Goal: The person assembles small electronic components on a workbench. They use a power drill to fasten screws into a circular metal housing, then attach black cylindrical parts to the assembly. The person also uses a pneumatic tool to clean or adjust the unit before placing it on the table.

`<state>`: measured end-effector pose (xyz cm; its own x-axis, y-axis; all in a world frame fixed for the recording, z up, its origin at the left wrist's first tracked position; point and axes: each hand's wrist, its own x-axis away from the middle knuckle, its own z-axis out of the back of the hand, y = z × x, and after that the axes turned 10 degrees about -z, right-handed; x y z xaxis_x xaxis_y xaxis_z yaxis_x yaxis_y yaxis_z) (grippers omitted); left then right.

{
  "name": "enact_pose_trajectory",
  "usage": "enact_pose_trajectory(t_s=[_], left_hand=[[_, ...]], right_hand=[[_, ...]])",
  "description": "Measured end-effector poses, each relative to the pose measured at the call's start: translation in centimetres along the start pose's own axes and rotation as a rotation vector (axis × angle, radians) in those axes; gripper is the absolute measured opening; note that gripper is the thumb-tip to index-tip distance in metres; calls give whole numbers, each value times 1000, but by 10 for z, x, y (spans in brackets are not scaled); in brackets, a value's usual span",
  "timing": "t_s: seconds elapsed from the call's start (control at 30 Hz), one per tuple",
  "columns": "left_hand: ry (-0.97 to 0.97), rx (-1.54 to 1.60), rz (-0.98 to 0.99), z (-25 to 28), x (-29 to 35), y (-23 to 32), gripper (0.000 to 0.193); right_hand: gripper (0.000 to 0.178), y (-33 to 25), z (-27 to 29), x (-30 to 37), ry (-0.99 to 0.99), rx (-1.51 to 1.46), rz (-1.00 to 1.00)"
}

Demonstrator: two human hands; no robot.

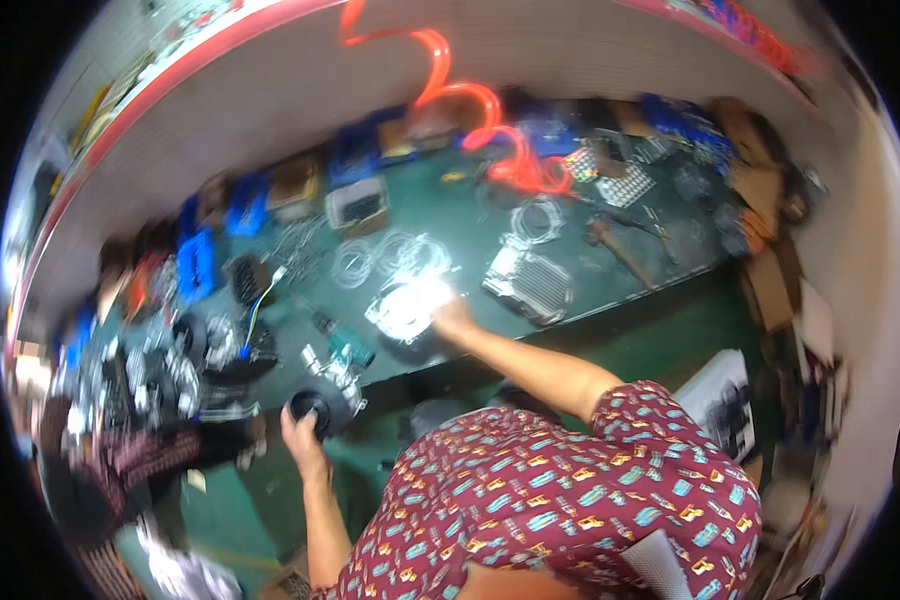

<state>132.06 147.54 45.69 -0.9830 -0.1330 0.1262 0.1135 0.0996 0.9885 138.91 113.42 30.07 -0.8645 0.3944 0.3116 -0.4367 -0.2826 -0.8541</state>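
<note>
At the bench's front edge my left hand (303,438) is closed round a black, ring-shaped part (337,402) with silvery metal fittings on its far side. My right hand (454,318) reaches over the bench to a shiny coil or ring of clear material (406,308). Glare and blur hide those fingertips, so whether they grip it does not show. Just beyond the left hand's part lies a teal power drill (345,343). Right of my right hand rests a finned metal housing (532,284).
More clear coils (354,264) lie on the green bench. Blue bins (196,266) and a small box (357,207) line its back. A hammer (620,252) lies at the right. An orange coiled air hose (478,100) hangs down. Another person's arm (205,442) is at the left.
</note>
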Motion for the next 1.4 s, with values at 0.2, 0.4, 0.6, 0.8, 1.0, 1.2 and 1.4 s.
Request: enact_pose_trajectory(t_s=[0.2, 0.4, 0.6, 0.8, 1.0, 1.2, 1.4], left_hand=[[-48, -122, 74, 22, -51, -36, 52], [-23, -176, 219, -3, -85, -40, 57], [-71, -177, 229, -37, -127, -58, 52], [6, -202, 234, -78, -155, -64, 43], [52, -242, 310, -90, -176, -75, 35], [49, -273, 362, -91, -193, -92, 33], [-12, -419, 413, -97, -214, -97, 42]], right_hand=[[64, -42, 32, -33, -337, 223, 80], [68, -69, 51, -10, -339, 233, 115], [38, -60, 127, 17, 211, -40, 144], [21, 52, 244, -46, 644, 121, -214], [29, 120, 265, -121, 460, 127, -723], [24, 134, 251, -140, 492, -319, -698], [14, 132, 257, -128, 479, -414, -579]])
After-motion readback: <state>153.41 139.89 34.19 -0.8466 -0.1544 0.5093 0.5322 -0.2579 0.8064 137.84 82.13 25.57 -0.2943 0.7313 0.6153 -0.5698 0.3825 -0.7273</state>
